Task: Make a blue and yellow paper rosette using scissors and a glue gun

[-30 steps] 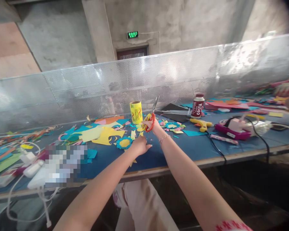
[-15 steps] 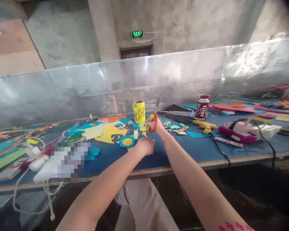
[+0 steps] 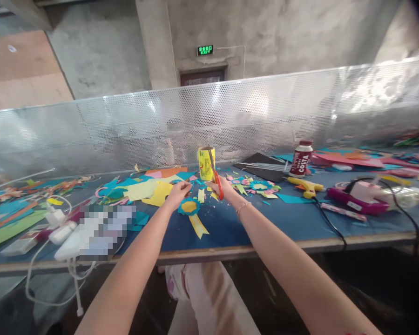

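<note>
My right hand (image 3: pixel 226 187) grips a pair of scissors (image 3: pixel 218 184) with red handles, the blades pointing up in front of the yellow roll. My left hand (image 3: pixel 177 195) hovers over yellow paper with its fingertips pinched together; whatever they hold, if anything, is too small to make out. Just below and between the hands lies a paper flower (image 3: pixel 189 207) with a yellow centre and a blue ruffled edge. From its lower side a yellow strip (image 3: pixel 199 226) with a notched end runs toward the table's front edge. Small paper scraps (image 3: pixel 201 195) lie between the hands.
Behind the hands stands a yellow roll (image 3: pixel 206 168). To the right are a brown bottle (image 3: pixel 302 159), a yellow glue gun (image 3: pixel 306 187) with a black cord, and a purple power strip (image 3: pixel 361 202). A white device with cables (image 3: pixel 68 249) sits left. A perforated metal screen (image 3: pixel 125 130) borders the back.
My left hand has moved left and away from me, off the spot before the flower. The notched yellow strip now shows below the flower. The scissors have swung leftward in my right hand.
</note>
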Tool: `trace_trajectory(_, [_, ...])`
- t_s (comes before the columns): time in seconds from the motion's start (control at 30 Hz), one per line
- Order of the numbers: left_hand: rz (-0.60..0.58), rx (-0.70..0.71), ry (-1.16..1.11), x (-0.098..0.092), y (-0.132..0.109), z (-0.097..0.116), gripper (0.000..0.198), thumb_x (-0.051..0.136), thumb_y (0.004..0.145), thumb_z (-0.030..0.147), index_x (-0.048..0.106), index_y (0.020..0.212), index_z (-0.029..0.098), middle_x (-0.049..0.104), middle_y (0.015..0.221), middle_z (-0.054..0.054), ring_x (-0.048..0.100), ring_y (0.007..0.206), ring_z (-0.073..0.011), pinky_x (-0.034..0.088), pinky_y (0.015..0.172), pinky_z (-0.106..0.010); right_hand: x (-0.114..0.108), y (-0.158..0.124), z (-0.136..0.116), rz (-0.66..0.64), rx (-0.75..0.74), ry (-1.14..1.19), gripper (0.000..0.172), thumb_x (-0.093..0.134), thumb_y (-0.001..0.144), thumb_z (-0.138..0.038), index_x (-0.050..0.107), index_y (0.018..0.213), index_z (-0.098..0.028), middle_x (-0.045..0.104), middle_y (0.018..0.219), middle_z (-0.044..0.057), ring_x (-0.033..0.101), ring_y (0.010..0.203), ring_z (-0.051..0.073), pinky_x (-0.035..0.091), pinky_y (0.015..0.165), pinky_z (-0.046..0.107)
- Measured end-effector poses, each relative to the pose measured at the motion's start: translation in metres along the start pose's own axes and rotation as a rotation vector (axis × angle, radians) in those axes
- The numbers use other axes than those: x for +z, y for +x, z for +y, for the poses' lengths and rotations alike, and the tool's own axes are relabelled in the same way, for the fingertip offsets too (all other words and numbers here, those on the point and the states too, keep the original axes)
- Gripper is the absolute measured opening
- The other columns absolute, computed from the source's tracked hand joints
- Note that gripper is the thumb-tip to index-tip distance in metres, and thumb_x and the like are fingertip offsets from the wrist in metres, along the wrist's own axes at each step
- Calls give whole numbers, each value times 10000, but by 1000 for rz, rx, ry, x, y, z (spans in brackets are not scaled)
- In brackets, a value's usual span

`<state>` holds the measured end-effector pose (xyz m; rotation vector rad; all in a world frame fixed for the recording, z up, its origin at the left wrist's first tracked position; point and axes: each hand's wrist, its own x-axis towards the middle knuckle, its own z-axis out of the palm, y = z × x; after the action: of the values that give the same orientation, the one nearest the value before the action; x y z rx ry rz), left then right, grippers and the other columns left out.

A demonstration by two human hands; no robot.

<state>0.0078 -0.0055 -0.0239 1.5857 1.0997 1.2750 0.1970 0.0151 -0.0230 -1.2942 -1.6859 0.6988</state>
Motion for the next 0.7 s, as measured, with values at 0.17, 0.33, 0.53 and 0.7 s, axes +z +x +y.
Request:
trace_trajectory(0.17, [45,-64,-227,1,-1,-11,218,740,645,280,581,693,138,566,595,10,540,518,-84,451,550,-222,19,-13,-9,-134,-88,187,355,717,615,-405,436,645,-191,612,753,13,540,512,88,473,458,231])
trace_trajectory(0.33, [-16,-95,-219,10,-3,-12,186,732,617,113,592,737,127,600,617,3,592,568,-106,507,663,-289,27,-8,-2,-91,-182,284,446,726,589,-421,331,632,-219,574,664,-19,521,536,98,483,465,243])
trace_trajectory(0.53, [-41,-112,-149,14,-8,-8,152,674,647,54,574,724,138,605,588,10,600,554,-110,511,659,-291,31,3,12,-84,-259,239,369,663,609,-334,310,645,-231,516,604,-51,488,514,95,428,442,236])
trace_trajectory(0.7, [-92,-123,-126,14,-9,-7,107,669,675,110,567,668,144,607,567,5,600,550,-111,508,644,-276,31,3,10,-68,-303,231,310,627,624,-269,320,642,-230,494,586,-57,488,537,99,415,474,236])
